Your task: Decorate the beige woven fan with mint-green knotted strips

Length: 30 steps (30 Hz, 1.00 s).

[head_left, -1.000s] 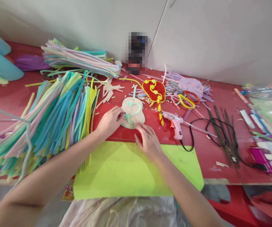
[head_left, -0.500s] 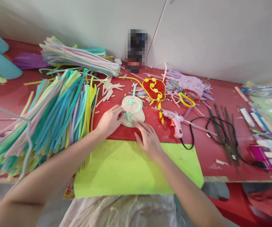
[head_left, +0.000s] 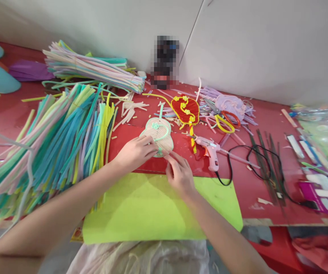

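Note:
On the red tabletop lies a gourd-shaped pipe-cleaner piece (head_left: 166, 142), pale pink with a mint-green rim, a small green flower and a curled green pipe cleaner (head_left: 167, 131) on its face. My left hand (head_left: 137, 153) comes over its left side, fingers pinched together at the lower part of the green curl; the fingertips hide what is between them. At the lower right edge, my right hand (head_left: 180, 173) holds the rim with its fingertips, the thumb bent below. A red gourd-shaped piece (head_left: 184, 110) with yellow edging and yellow flowers lies just beyond, to the right.
A pink glue gun (head_left: 211, 150) with a black cord lies right of my hands. Scissors (head_left: 223, 121) rest near a lilac piece (head_left: 231, 106). Bundled pipe cleaners (head_left: 75, 140) fill the left side. A yellow-green mat (head_left: 158, 209) covers the front edge.
My left hand has shifted slightly right and down over the gourd-shaped piece. My right hand's fingers have drawn in to its lower edge. The view has tilted a little.

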Each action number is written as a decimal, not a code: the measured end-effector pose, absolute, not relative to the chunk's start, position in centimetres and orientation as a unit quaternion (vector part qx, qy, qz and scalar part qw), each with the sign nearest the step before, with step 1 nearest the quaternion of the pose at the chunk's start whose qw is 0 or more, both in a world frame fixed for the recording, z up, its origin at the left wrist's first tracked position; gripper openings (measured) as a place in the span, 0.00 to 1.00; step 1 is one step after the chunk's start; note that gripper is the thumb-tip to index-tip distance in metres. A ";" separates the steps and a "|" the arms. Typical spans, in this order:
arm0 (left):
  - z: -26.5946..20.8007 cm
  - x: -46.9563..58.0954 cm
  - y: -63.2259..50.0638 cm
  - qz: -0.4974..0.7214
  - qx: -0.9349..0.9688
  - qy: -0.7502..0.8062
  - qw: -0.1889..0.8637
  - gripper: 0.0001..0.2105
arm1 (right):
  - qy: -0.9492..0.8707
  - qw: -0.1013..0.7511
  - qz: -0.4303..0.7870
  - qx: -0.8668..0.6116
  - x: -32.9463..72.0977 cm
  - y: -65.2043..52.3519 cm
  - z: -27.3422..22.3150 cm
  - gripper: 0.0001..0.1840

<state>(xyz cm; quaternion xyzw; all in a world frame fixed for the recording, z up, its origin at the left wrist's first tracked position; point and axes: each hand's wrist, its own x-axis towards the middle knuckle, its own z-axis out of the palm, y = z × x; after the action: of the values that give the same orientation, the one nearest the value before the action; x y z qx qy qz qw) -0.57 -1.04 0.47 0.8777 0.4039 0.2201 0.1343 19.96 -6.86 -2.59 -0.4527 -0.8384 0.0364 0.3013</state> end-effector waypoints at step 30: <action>-0.4 -0.3 -0.7 0.281 0.808 0.468 0.220 0.12 | -0.835 0.296 0.121 -0.448 19.5 -6.6 -1.7 0.22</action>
<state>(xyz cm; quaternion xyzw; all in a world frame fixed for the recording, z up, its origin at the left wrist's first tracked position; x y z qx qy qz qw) -0.29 -0.66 -0.43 0.8081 0.4683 0.2813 0.2202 19.54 -6.59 -1.70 -0.4476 -0.8350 0.1213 0.2961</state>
